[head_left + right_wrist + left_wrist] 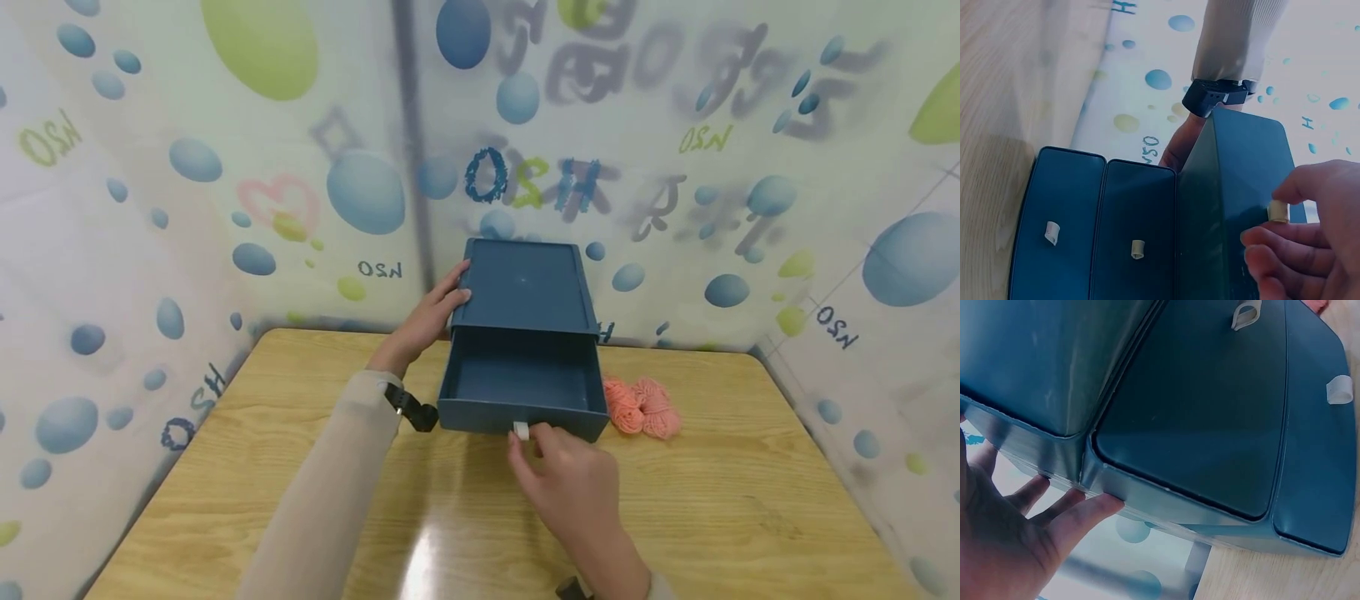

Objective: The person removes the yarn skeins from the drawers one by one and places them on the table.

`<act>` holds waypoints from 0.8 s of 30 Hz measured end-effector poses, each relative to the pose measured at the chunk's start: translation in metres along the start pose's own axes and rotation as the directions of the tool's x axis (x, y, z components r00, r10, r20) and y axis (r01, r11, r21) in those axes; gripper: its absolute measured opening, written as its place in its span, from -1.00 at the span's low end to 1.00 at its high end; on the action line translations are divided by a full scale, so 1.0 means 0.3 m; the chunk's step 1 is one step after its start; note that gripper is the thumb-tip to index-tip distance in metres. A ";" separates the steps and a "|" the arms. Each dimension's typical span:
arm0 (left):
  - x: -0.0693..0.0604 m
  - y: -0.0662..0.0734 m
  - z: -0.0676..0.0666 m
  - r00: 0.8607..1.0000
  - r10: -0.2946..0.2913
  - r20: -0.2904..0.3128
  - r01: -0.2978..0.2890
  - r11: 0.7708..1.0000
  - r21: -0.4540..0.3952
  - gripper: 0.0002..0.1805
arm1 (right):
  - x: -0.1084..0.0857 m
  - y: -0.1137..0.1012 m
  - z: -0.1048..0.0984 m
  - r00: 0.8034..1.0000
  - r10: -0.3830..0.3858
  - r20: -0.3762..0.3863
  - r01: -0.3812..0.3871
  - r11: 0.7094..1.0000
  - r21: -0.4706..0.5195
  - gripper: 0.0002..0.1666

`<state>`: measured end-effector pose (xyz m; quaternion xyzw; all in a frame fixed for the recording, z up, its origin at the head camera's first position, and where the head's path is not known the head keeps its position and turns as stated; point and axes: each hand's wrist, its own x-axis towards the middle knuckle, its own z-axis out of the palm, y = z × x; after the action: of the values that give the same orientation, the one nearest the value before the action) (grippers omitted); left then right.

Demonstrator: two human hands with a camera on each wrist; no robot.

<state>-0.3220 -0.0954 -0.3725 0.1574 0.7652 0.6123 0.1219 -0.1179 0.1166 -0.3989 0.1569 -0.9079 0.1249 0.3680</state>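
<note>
A dark blue plastic drawer unit (525, 287) stands at the back of the table, its top drawer (480, 415) pulled out towards me and its inner floor showing. My right hand (573, 479) pinches the white pull tab (1278, 211) on that drawer's front. Against the unit's left side rests my left hand (427, 321); the left wrist view shows its fingers (1088, 519) spread and touching the side wall. Two lower drawers, the middle one (1141, 206) and the bottom one (1066, 187), are closed, each with a loop tab.
To the right of the unit, pinkish-orange yarn balls (658, 410) lie on the wooden table (720, 500). A patterned curtain (360, 108) with blue and green spots hangs behind the table and at both sides.
</note>
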 end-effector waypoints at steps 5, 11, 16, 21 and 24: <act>0.002 0.001 -0.001 1.000 -0.005 -0.002 0.005 1.000 -0.003 -0.36 | 0.011 0.003 0.012 1.000 0.012 -0.014 -0.012 1.000 0.012 -0.71; 0.004 0.001 -0.004 1.000 -0.003 0.004 0.003 1.000 -0.008 -0.36 | 0.042 0.021 0.028 0.999 0.030 -0.014 -0.029 0.999 0.034 -0.71; 0.004 0.000 -0.006 1.000 -0.003 0.013 0.003 1.000 -0.002 -0.35 | 0.073 0.040 0.047 0.999 0.036 -0.003 -0.035 0.998 0.057 -0.73; 0.003 0.000 -0.009 1.000 -0.010 0.011 0.010 1.000 -0.009 -0.36 | 0.099 0.055 0.066 0.999 0.035 0.016 -0.036 0.998 0.051 -0.71; 0.003 0.004 -0.007 1.000 -0.012 0.014 0.012 1.000 -0.012 -0.35 | 0.114 0.061 0.075 0.998 0.052 0.034 -0.053 0.998 0.042 -0.70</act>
<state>-0.3236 -0.0966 -0.3707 0.1564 0.7616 0.6150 0.1317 -0.1622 0.1191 -0.3925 0.1428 -0.9147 0.1514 0.3463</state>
